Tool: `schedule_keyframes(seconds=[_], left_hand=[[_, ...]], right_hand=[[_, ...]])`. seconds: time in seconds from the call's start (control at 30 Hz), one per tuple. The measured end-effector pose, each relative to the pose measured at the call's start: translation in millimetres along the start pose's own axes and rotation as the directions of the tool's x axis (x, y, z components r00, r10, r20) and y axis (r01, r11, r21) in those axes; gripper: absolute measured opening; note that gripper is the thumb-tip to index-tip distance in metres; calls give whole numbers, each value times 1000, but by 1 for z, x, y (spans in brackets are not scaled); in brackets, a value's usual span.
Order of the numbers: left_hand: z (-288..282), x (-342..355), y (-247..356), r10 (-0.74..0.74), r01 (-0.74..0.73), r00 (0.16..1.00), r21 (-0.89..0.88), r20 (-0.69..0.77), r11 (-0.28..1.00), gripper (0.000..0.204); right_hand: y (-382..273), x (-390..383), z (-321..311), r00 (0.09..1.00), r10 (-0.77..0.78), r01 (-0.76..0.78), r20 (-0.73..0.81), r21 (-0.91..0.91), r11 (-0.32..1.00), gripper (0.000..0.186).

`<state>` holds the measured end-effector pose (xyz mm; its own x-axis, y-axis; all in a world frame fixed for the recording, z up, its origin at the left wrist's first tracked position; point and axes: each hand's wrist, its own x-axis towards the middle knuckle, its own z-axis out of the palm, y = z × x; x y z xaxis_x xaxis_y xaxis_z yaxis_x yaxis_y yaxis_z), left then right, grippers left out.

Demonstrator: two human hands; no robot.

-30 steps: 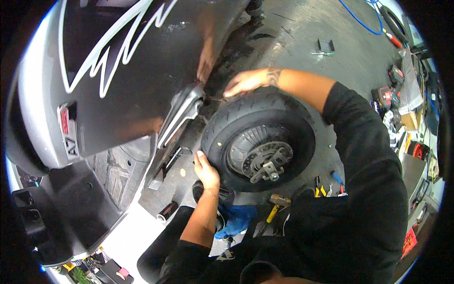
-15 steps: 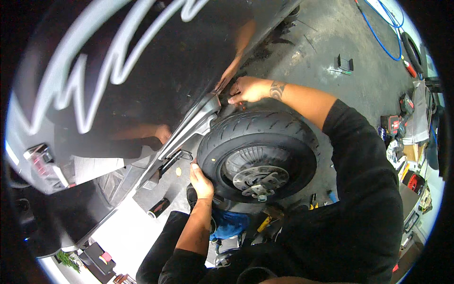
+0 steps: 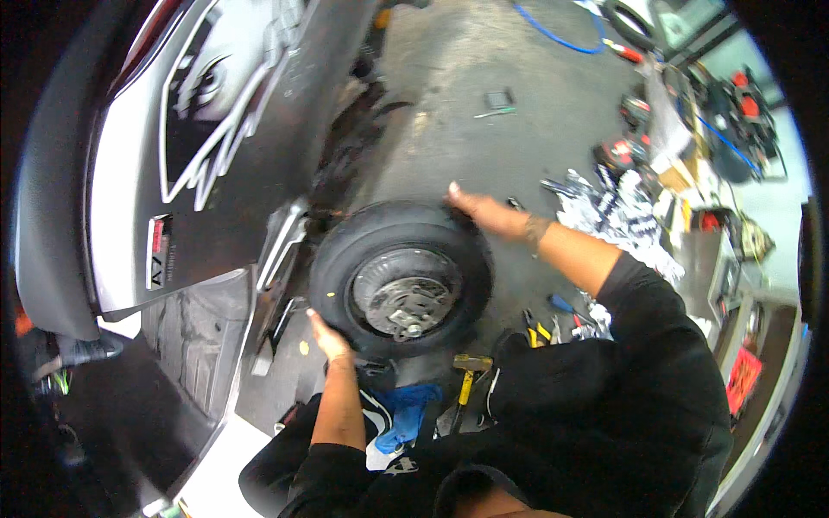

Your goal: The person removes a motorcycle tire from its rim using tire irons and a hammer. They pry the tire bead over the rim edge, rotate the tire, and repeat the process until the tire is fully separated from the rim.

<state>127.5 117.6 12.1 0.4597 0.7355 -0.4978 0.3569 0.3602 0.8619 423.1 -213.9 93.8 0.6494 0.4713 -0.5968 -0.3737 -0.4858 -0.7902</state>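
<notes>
A wheel with a black tyre [image 3: 337, 259] stands between my hands, its metal hub and a round brake disc [image 3: 401, 302] facing me. My left hand [image 3: 332, 338] presses on the tyre's lower left edge, with some fingers out of sight. At the upper right edge of the tyre rests my right hand [image 3: 492, 214], its palm against the rubber and part of its fingers hidden. Left of the wheel is the dark body panel [image 3: 216, 194] of what looks like a scooter, marked with white strokes. A metal bracket [image 3: 283, 233] lies close to the tyre's left side.
Near my knees lie a yellow-handled hammer [image 3: 466, 388], pliers with yellow grips [image 3: 537, 330] and a blue cloth [image 3: 410, 406]. Crumpled silvery wrapping [image 3: 609, 216] and a red power tool [image 3: 622, 154] are at the right. A small dark tray [image 3: 498, 99] sits on the floor farther off.
My right hand has left the spot beside the body panel and come onto the tyre. The left hand stays at the tyre. The view has shifted, and the wheel appears smaller.
</notes>
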Motion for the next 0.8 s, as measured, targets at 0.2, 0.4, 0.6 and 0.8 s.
schedule_keyframes(seconds=[0.2,0.4,0.6,0.8], left_hand=[[6,-13,22,-258,288,953,-218,157,932,85],[9,-11,13,-170,258,949,-344,266,903,74],[1,5,-4,-178,261,951,-351,252,899,69],[-1,8,-7,-202,283,949,-371,242,884,70]], right_hand=[[26,-38,1,980,-138,194,-143,840,507,82],[13,-62,-19,954,-261,262,-150,840,475,70],[27,-66,-35,840,-123,125,-528,-33,992,54],[88,-36,27,869,-120,19,-479,-211,977,84]])
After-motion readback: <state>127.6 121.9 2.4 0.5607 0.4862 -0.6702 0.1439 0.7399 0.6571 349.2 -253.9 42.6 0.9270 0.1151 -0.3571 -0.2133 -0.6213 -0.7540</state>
